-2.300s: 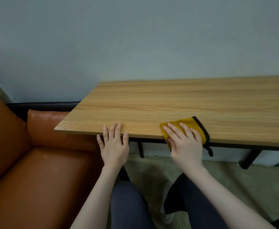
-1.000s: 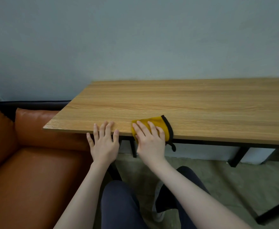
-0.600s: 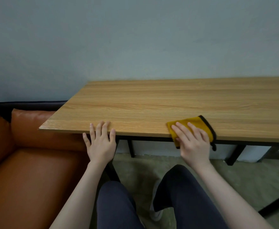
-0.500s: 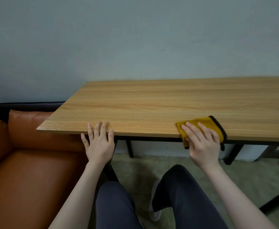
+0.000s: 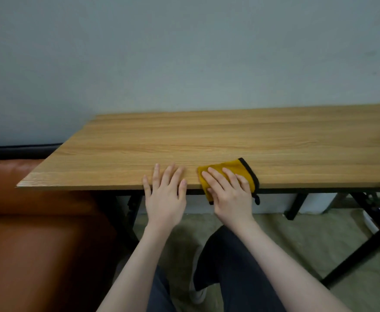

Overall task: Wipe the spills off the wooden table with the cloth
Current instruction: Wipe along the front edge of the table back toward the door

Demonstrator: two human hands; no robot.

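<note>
Pale grey wall rises behind the wooden table (image 5: 229, 140), whose near edge runs just in front of the seated person's knees, with an orange leather sofa (image 5: 38, 244) off beyond the left hand. The right hand (image 5: 230, 194) lies flat on a folded yellow cloth with black trim (image 5: 234, 170), fingers straight and pressing it onto the tabletop at the near edge; part of the cloth hangs over that edge beneath the palm. The left hand (image 5: 165, 194) rests just beside it, released and flat, fingertips on the wood, seemingly steadying the table.

No spill can be made out on the grain. To wipe well, the person should probably keep even pressure through the whole palm, work in overlapping strokes away from the steadying hand, and draw the overhanging part back onto the top so it does not slip off.

No brand, label or writing is legible anywhere.
</note>
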